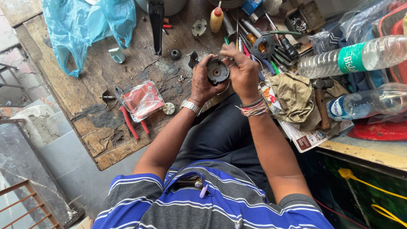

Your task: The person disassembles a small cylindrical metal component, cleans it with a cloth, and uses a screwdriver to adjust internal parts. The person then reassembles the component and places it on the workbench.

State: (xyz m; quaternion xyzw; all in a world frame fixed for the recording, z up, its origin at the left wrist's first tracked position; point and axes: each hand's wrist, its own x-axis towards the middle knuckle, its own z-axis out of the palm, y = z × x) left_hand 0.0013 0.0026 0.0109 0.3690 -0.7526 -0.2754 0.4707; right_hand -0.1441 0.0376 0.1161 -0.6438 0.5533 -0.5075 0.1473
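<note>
A round black motor part (218, 71) with a red centre is being held up just above the near edge of the wooden desk (97, 80), over the person's lap. The left hand (203, 82) is cupping it with fingers curled around its rim, while the right hand (241, 70) is pinching at its top edge. Red-handled pliers (127, 114) are lying to the left, a hammer (321, 101) to the right

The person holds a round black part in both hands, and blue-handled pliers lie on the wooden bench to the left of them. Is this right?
Not quite: the head view shows the pliers have red handles, not blue. The rest holds: the left hand and right hand hold the round black part, and the pliers lie on the wooden bench to their left.
</note>
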